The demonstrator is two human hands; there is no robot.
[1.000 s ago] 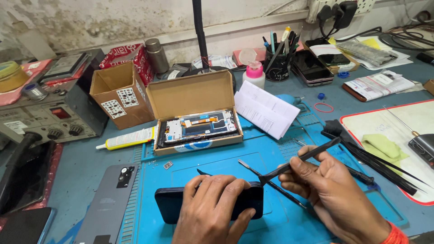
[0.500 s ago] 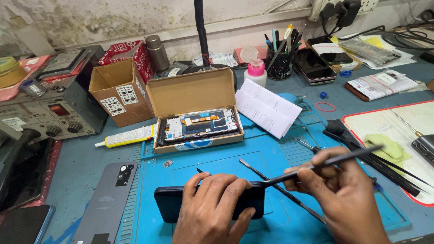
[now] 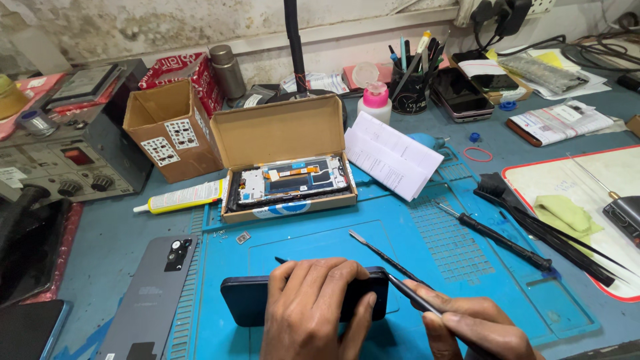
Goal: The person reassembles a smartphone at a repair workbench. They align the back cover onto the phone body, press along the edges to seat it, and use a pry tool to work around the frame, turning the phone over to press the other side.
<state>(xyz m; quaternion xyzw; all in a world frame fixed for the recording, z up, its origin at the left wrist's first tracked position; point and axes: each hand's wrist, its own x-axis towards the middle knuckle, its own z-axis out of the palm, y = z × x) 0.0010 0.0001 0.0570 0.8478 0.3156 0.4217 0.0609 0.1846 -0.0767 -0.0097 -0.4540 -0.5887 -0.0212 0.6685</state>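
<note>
Left hand (image 3: 320,303) clamps the dark phone (image 3: 247,303) on the blue mat (image 3: 467,267) near the tabletop's front edge; right hand (image 3: 467,327) pinches a thin metal tool (image 3: 380,257), which could slip and gouge the phone.

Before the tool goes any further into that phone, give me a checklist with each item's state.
1. Phone pinned flat on the blue mat by the left hand: ok.
2. Thin metal tool gripped in the right hand: ok.
3. Tool tip seated at the phone's edge: cannot tell, the hands cover it.
4. Replacement screen assembly safe in its open cardboard box, apart from the hands: ok.
5. Grey back cover lying off the mat's left edge, apart from the phone: ok.
6. Black screwdriver lies to the right on the mat, apart from the right hand: ok.
</note>
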